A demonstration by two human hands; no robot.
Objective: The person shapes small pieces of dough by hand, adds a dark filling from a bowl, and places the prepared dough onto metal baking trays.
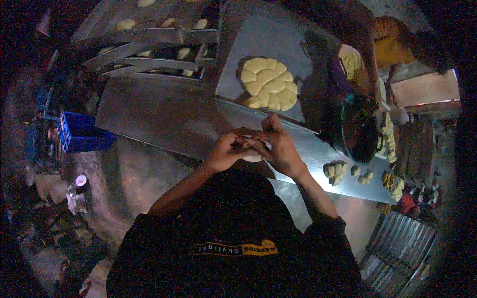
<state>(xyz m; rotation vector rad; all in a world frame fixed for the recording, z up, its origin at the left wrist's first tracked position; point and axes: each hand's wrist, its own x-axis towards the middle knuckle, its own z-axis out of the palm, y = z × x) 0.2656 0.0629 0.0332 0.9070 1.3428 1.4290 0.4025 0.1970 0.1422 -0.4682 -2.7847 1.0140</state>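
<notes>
My left hand point(225, 151) and my right hand point(278, 146) meet over the front of a steel work table point(149, 107), fingers closed round a pale piece of dough point(252, 158) that they partly hide. Just beyond them, a metal sheet point(236, 42) bears a round mass of cut dough point(268, 79). Several small dough lumps point(335, 173) lie on the table to the right of my hands.
Racked trays point(126, 35) with dough pieces stand at the upper left. A blue crate point(84, 141) is left of the table. A co-worker point(357, 129) leans over the table at the right, near more dough point(387, 136). Corrugated metal point(397, 248) is at the lower right.
</notes>
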